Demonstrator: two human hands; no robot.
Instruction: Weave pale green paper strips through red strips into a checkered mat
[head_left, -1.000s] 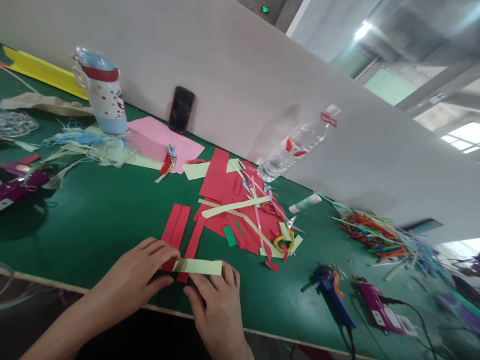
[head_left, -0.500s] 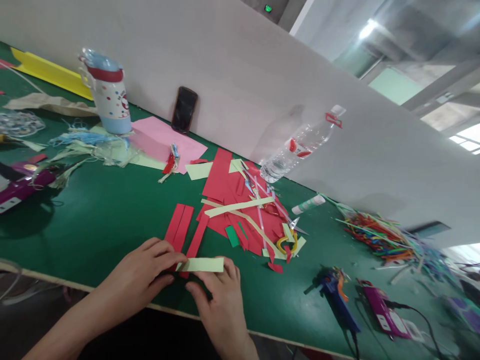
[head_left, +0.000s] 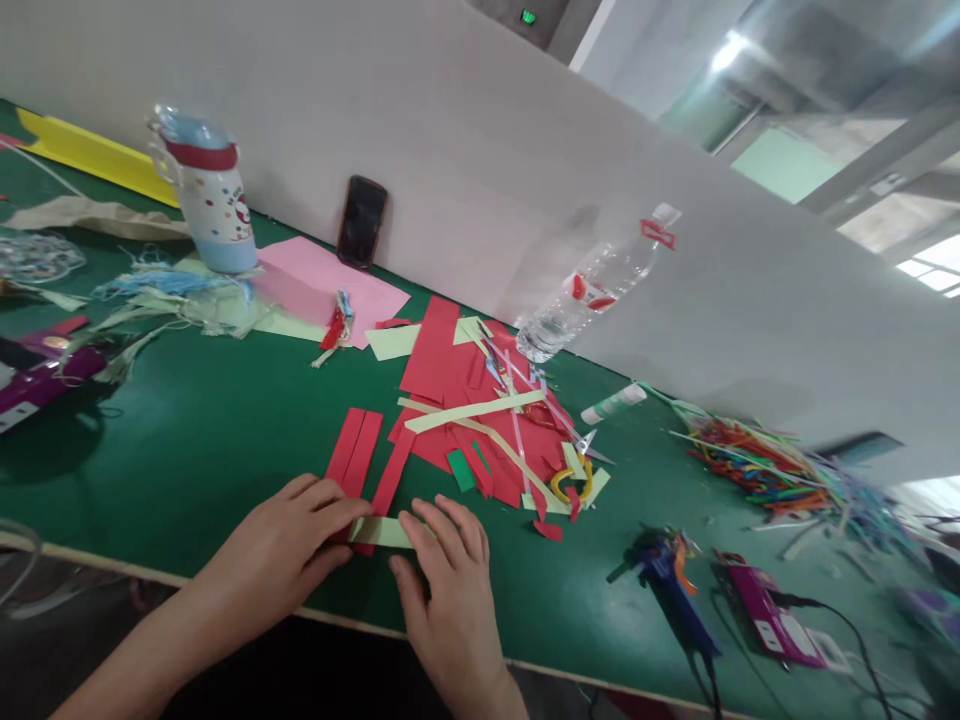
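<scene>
Pale green paper strip (head_left: 379,531) lies across red strips (head_left: 352,455) by the table (head_left: 187,430) edge, left hand (head_left: 281,555) pinching one end, right hand (head_left: 446,590) pressing flat-fingered; firm, even pressure seems best.

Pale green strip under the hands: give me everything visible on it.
The strip is pale green paper, thin and flat, lying crosswise near the table's front edge. The left hand touches its left end; the right hand covers its right end, so only the middle shows. It crosses the near ends of red strips.
</scene>
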